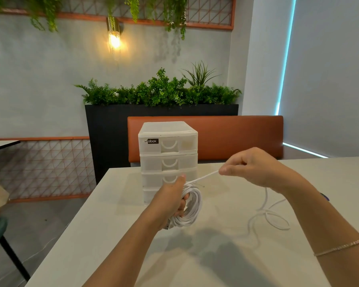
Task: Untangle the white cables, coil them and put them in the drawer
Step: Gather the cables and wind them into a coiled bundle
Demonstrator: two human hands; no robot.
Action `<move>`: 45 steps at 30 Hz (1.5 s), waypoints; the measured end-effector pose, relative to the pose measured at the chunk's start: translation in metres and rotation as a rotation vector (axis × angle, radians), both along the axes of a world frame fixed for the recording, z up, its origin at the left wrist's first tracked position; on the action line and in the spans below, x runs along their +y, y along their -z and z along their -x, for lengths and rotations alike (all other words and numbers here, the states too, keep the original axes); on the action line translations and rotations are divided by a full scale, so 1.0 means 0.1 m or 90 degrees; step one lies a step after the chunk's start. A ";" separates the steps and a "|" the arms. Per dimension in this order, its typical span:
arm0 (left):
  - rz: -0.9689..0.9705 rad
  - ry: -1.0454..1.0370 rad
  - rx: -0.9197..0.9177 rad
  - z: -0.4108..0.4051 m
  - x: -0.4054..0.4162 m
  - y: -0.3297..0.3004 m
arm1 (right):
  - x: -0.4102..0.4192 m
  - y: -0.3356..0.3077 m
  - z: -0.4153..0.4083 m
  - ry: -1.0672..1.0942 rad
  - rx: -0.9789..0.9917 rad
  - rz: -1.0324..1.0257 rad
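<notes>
White cable coil (192,206) gripped in my left hand (173,200) — drawer unit (167,158) just behind it.
My right hand (250,165) pinches the taut strand right of the coil; loose cable (267,216) trails further right.

place: café or restaurant seating area | cues: orange padded booth bench (226,137) at centre behind a pale table (112,235) | black planter (112,125) of greenery, centre | hanging plants (46,11) on orange grid trellis, top | lit wall lamp (114,36), upper left | second table edge (2,145), left
</notes>
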State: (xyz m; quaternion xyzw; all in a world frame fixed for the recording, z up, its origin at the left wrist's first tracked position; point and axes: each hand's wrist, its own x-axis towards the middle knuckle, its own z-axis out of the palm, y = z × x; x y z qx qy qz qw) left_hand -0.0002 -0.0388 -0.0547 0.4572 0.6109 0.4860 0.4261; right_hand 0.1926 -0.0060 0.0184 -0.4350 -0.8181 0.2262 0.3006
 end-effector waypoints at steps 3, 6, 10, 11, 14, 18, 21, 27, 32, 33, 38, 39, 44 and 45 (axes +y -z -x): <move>0.007 0.055 0.022 -0.03 -0.04 -0.01 | 0.02 -0.04 -0.01 0.017 0.001 -0.031; 0.007 0.146 0.094 -0.06 -0.09 -0.01 | 0.08 -0.03 0.01 0.038 0.021 -0.040; -0.035 0.290 0.156 -0.15 -0.22 -0.05 | 0.23 0.01 0.12 0.062 0.044 -0.047; -0.047 0.317 0.165 -0.18 -0.26 -0.06 | 0.26 0.05 0.16 0.061 0.041 -0.036; -0.079 0.331 0.201 -0.20 -0.31 -0.12 | 0.37 0.27 0.19 0.058 0.048 0.045; -0.136 0.215 0.308 -0.10 -0.27 -0.14 | 0.43 0.52 0.10 0.049 0.062 0.162; -0.166 0.198 0.362 -0.06 -0.22 -0.08 | 0.42 0.57 0.08 0.041 0.067 0.206; -0.223 0.202 0.436 -0.14 -0.25 -0.09 | 0.42 0.54 0.13 0.029 0.031 0.219; -0.274 0.080 0.483 -0.13 -0.25 -0.10 | 0.41 0.58 0.12 0.042 -0.064 0.265; -0.272 0.071 0.464 -0.13 -0.24 -0.10 | 0.40 0.57 0.13 0.044 -0.069 0.269; -0.242 0.108 0.397 -0.14 -0.22 -0.09 | 0.40 0.47 0.18 0.070 -0.044 0.237; -0.242 0.111 0.375 -0.15 -0.22 -0.08 | 0.41 0.47 0.20 0.074 -0.036 0.225; -0.149 0.035 0.144 -0.18 -0.18 -0.08 | 0.41 0.56 0.29 0.088 -0.073 0.090; -0.109 0.034 0.069 -0.17 -0.17 -0.08 | 0.38 0.59 0.31 0.120 -0.057 -0.020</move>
